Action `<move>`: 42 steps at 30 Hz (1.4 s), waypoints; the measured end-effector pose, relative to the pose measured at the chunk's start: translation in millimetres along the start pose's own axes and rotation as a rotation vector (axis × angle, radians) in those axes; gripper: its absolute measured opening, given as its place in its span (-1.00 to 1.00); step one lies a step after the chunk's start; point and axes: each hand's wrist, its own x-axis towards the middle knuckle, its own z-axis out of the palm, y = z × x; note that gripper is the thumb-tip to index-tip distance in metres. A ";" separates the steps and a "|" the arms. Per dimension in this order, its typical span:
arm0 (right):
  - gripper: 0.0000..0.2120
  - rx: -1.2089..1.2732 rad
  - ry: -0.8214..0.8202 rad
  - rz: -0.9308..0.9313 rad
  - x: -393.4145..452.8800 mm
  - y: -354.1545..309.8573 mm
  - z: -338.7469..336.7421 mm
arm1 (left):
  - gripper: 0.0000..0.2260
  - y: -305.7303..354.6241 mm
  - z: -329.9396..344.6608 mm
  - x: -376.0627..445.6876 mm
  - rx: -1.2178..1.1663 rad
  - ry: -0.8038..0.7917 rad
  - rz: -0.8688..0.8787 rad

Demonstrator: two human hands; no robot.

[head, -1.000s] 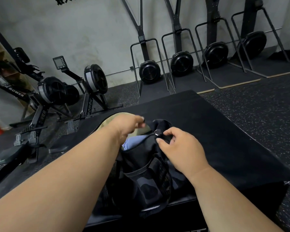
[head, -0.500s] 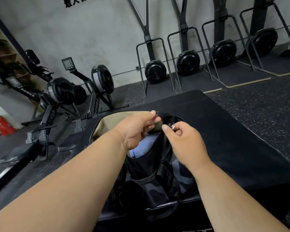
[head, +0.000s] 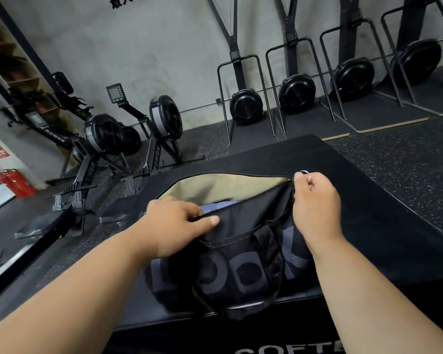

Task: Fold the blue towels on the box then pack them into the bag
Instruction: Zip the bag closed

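Observation:
A black bag (head: pixel 243 254) with a tan lining lies on the black box (head: pixel 384 226), its top zipper open wide. Inside the opening a strip of blue towel (head: pixel 220 206) shows; the remainder of it is hidden by the bag's near wall. My left hand (head: pixel 174 226) pinches the near edge of the opening on the left, thumb along the fabric. My right hand (head: pixel 315 200) grips the bag's right end at the zipper, where a metal ring sticks up above the fingers.
Rowing machines (head: pixel 108 139) stand on the floor to the left of the box. Ski machines (head: pixel 246 106) line the back wall. A red fire extinguisher (head: pixel 13 182) leans at the far left. Speckled rubber floor (head: pixel 407 159) lies to the right.
My hands have moved apart: the right one went right along the zipper line, the left one back toward me. The bag's mouth now gapes wider and shows more tan lining.

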 end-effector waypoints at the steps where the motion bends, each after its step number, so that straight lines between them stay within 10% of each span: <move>1: -0.60 0.004 0.002 0.010 -0.6 -0.3 0.7 | -0.59 -13.9 2.6 -0.6 0.099 0.071 -0.011; 8: -0.59 0.020 0.045 0.014 -4.1 3.5 6.7 | -0.78 -87.1 21.2 -1.7 0.090 0.165 -0.153; 13: -0.60 -0.002 0.027 0.009 -7.6 1.6 12.0 | -0.47 -90.0 32.3 -1.5 0.003 0.163 -0.223; 22: -0.64 0.021 0.120 0.055 -1.7 4.2 11.5 | -0.80 -126.5 25.6 -0.8 0.119 0.333 -0.237; 27: -0.67 -0.024 0.099 0.059 -2.6 2.0 17.6 | -0.88 -128.0 32.7 -14.0 -0.174 0.399 -0.271; 35: -0.70 -0.082 0.053 0.030 -17.9 -8.0 31.8 | -0.31 -135.9 60.5 -15.8 -0.866 0.268 -0.497; 42: -0.51 -0.347 0.100 -0.161 -36.1 -15.0 44.7 | -0.67 -127.5 65.4 -6.5 -1.126 0.313 -0.459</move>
